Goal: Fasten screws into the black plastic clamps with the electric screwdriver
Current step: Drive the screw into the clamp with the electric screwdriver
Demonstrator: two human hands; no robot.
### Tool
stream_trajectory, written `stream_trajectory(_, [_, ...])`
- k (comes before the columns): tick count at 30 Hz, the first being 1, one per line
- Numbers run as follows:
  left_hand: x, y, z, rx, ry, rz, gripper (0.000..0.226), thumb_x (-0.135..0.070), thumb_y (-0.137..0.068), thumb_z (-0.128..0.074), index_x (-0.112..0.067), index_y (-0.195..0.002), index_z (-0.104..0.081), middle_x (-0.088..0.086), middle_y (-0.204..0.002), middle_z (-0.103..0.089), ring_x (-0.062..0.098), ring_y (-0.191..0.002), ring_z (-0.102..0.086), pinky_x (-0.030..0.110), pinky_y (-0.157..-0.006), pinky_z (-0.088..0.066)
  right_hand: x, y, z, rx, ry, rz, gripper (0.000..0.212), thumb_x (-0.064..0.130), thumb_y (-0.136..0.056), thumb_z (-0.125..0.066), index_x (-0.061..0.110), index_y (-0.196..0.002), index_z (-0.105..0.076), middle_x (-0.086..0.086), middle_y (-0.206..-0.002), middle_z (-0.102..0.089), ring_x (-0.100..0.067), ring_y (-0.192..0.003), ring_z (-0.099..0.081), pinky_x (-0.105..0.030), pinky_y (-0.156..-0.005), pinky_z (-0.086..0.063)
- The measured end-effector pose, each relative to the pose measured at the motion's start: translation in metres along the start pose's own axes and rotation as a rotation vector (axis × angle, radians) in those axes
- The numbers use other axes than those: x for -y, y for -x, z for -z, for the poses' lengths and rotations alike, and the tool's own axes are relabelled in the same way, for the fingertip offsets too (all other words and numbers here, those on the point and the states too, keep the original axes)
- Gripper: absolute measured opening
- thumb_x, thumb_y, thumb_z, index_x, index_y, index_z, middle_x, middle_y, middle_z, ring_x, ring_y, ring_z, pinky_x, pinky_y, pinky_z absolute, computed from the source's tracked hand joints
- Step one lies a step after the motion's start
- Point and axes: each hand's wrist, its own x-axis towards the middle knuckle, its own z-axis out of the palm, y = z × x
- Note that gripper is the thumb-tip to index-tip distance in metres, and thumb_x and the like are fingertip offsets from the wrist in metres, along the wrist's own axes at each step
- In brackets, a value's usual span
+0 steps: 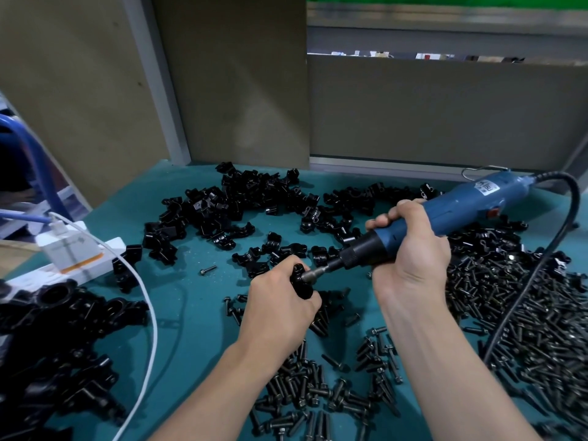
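I count one blue corded electric screwdriver (471, 202). The right hand (410, 246) grips it, fingers wrapped round the barrel, with the bit angled down and to the left. The left hand (280, 300) clenches one black plastic clamp (300, 281) against the bit's tip, over the teal table (191, 313). Around them, loose black clamps (241, 198) and dark metal screws (525, 313) lie in heaps beyond my counting.

The small black plastic clamp (301, 282) in the left grip (280, 308) looks smooth and shiny. The blue plastic electric screwdriver (461, 206) in the right grip (412, 253) is matt, with a bright metal bit (313, 275). The dark metal screws (534, 338) right of both grips gleam a little. The teal surface (197, 345) under them looks smooth and dull.
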Motion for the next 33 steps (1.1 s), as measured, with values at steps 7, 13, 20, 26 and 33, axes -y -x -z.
stream_trajectory(7, [-0.001,0.0,0.0,-0.024,-0.009,0.008,0.036,-0.013,-0.083,-0.081,-0.039,-0.078,-0.055,-0.006,-0.064,-0.062,0.0,-0.042,-0.054,0.018,-0.037,-0.044,-0.002,0.001,0.001,-0.001,-0.017,-0.01,0.026,-0.008,-0.09,-0.063,0.014,-0.098,-0.053,-0.002,-0.068,-0.055,-0.017,-0.053,-0.055,-0.034,-0.062,-0.056])
stream_trajectory(13, [-0.002,0.0,0.001,-0.036,0.009,0.026,0.038,-0.015,-0.082,-0.083,-0.043,-0.082,-0.057,-0.005,-0.065,-0.063,0.001,-0.04,-0.054,0.02,-0.036,-0.046,-0.002,0.003,0.0,-0.01,-0.024,-0.032,0.027,-0.008,-0.089,-0.064,0.013,-0.103,-0.052,-0.003,-0.069,-0.055,-0.017,-0.054,-0.055,-0.034,-0.063,-0.056])
stream_trajectory(20, [-0.002,0.001,0.002,0.042,0.037,0.027,0.038,-0.017,-0.079,-0.083,-0.044,-0.085,-0.056,-0.005,-0.065,-0.063,0.003,-0.038,-0.049,0.026,-0.036,-0.047,0.002,0.007,-0.004,0.059,0.01,0.006,0.024,-0.006,-0.089,-0.063,0.013,-0.099,-0.053,-0.001,-0.069,-0.056,-0.016,-0.054,-0.057,-0.033,-0.063,-0.055])
stream_trajectory(26, [0.0,-0.001,0.003,0.017,0.054,0.028,0.041,-0.013,-0.08,-0.083,-0.043,-0.082,-0.054,-0.006,-0.061,-0.06,0.003,-0.035,-0.046,0.02,-0.035,-0.042,0.001,0.006,-0.004,0.083,0.012,-0.039,0.028,-0.006,-0.089,-0.064,0.012,-0.109,-0.054,-0.001,-0.073,-0.058,-0.016,-0.057,-0.057,-0.034,-0.065,-0.057])
stream_trajectory(33, [0.0,-0.004,0.001,0.091,0.055,0.05,0.036,-0.016,-0.08,-0.083,-0.04,-0.082,-0.057,-0.002,-0.067,-0.062,0.004,-0.036,-0.045,0.021,-0.037,-0.042,0.004,-0.002,0.004,0.051,-0.01,-0.109,0.025,-0.007,-0.093,-0.061,0.016,-0.1,-0.055,-0.001,-0.07,-0.056,-0.017,-0.057,-0.055,-0.034,-0.066,-0.056])
